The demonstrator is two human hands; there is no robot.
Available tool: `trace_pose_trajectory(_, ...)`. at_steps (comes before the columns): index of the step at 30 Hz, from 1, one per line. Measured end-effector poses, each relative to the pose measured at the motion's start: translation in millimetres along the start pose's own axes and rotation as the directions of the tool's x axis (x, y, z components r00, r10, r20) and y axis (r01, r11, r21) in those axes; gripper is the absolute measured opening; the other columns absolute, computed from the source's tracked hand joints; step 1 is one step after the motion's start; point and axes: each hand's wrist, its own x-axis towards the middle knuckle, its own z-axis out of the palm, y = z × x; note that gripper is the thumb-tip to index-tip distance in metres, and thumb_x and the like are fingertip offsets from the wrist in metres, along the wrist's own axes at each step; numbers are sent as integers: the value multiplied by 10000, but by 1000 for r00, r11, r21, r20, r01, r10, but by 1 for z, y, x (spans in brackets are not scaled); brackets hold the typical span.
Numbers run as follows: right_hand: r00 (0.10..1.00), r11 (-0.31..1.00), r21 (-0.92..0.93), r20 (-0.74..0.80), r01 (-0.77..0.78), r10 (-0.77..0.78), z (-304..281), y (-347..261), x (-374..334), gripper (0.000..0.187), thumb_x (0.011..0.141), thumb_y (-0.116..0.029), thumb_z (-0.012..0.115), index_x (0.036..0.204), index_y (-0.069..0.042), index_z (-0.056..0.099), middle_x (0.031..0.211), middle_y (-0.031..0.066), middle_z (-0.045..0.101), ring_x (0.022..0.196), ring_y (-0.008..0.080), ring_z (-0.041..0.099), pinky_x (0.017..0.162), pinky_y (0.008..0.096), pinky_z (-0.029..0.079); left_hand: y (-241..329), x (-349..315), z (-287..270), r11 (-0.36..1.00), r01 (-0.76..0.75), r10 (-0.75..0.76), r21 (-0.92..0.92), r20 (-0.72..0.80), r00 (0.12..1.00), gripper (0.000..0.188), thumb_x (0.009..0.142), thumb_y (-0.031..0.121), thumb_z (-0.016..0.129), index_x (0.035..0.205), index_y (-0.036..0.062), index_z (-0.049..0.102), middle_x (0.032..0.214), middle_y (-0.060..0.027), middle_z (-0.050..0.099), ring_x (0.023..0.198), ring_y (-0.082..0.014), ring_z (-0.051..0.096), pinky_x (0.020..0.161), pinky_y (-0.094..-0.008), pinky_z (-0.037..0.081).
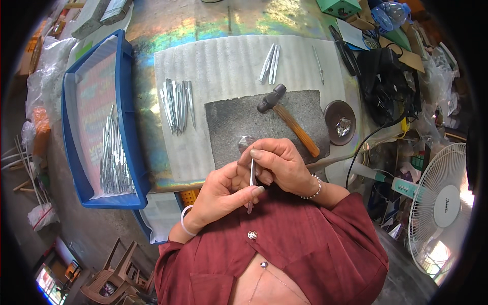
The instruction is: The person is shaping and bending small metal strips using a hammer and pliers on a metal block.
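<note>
A slim silver metal strip stands nearly upright between my hands, close to my dark red shirt. My right hand pinches its upper part between thumb and fingers. Lower down, my left hand is closed round it, with the thumb pressed along the strip. The fingers hide part of its length. Just beyond my hands lies a dark grey slab, and on it rests a hammer with a wooden handle. A shiny roundish thing, partly covered by my right fingers, sits at the slab's near side.
A bundle of similar strips lies left on the white foam sheet; a few strips lie farther back. A blue tray holds many more. Right are a brown dish with small silver bits, a black cable, and a fan.
</note>
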Motion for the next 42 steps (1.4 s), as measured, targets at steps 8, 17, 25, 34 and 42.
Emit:
trace_pose_trajectory(8, 1000, 1000, -17, -13, -6, 5, 0, 0, 0, 259, 962, -132, 430, 951, 52, 612, 637, 4, 532, 478, 32, 389, 435, 191, 316, -2, 0, -1, 999, 17, -16, -40, 10, 1000, 124, 880, 9, 593, 950, -21, 494, 763, -72, 622, 622, -95, 600, 556, -229, 494)
trace_pose_trajectory(17, 999, 991, -131, -19, 29, -32, 4, -6, -1, 258, 952, -112, 418, 949, 53, 616, 627, -6, 526, 477, 26, 387, 435, 190, 310, -6, 1, -4, 1000, -19, 19, 10, 34, 999, 109, 890, 11, 577, 951, -23, 493, 758, -73, 624, 629, -100, 603, 566, -233, 500)
trace_pose_trajectory(25, 999, 991, -130, -17, 24, -27, 4, -6, 2, 257, 953, -111, 420, 944, 54, 616, 624, -8, 524, 477, 25, 386, 436, 191, 312, -2, 3, -5, 1000, 11, -11, -13, 25, 1000, 125, 897, 32, 573, 979, -29, 500, 789, -77, 627, 646, -101, 605, 577, -236, 506)
trace_pose_trajectory(34, 996, 944, -315, 24, 94, -91, -3, -17, 3, 238, 952, -124, 457, 1028, 39, 613, 689, -9, 545, 546, 23, 438, 481, 181, 360, 2, 8, -2, 997, -24, 23, -69, -10, 1000, 110, 925, 68, 548, 976, -17, 501, 756, -75, 618, 619, -100, 584, 559, -227, 486)
trace_pose_trajectory(42, 592, 235, -970, -223, -57, -774, -149, -94, 17, 271, 863, -126, 585, 1094, 14, 584, 935, 151, 621, 801, 222, 625, 692, 310, 507, 14, 7, 0, 998, -57, 57, 0, -15, 998, 158, 931, 65, 537, 1055, -26, 501, 714, -66, 614, 618, -110, 591, 566, -232, 476)
